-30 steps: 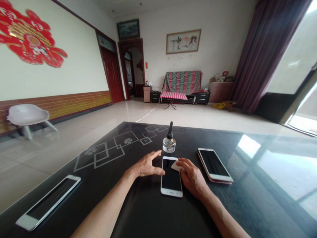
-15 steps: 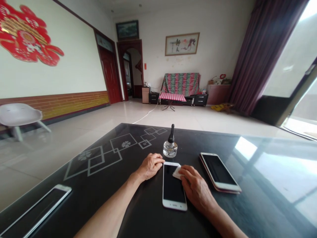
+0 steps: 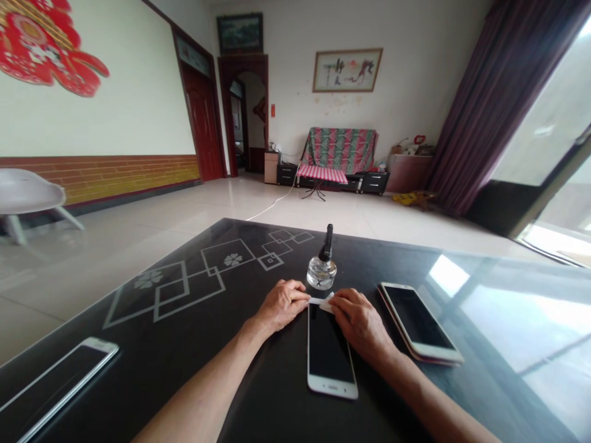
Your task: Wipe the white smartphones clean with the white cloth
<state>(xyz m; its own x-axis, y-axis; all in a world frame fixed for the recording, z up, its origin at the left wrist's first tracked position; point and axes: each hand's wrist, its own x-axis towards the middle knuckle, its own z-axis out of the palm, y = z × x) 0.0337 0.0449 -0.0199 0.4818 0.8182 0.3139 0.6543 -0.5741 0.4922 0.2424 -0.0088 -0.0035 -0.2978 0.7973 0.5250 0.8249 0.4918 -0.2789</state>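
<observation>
A white smartphone (image 3: 331, 351) with a dark screen lies face up on the black table in front of me. My left hand (image 3: 282, 306) rests at its top left corner, fingers curled together and gripping the edge. Pinched in my right hand (image 3: 360, 317) is a small white tissue (image 3: 327, 304), pressed on the upper right of the phone. Just beyond the phone stands a clear glass bottle (image 3: 322, 274) with a black nozzle top, holding clear liquid.
To the right lies another white phone (image 3: 419, 320) on a reddish case or second layer. A silver-edged phone (image 3: 58, 387) is at the lower left. The black table (image 3: 258, 394) has pale square patterns, and a white chair (image 3: 28, 195) stands at far left.
My right hand has slid the tissue up the screen to the phone's top edge. My left hand stays at the corner. The view has shifted slightly.
</observation>
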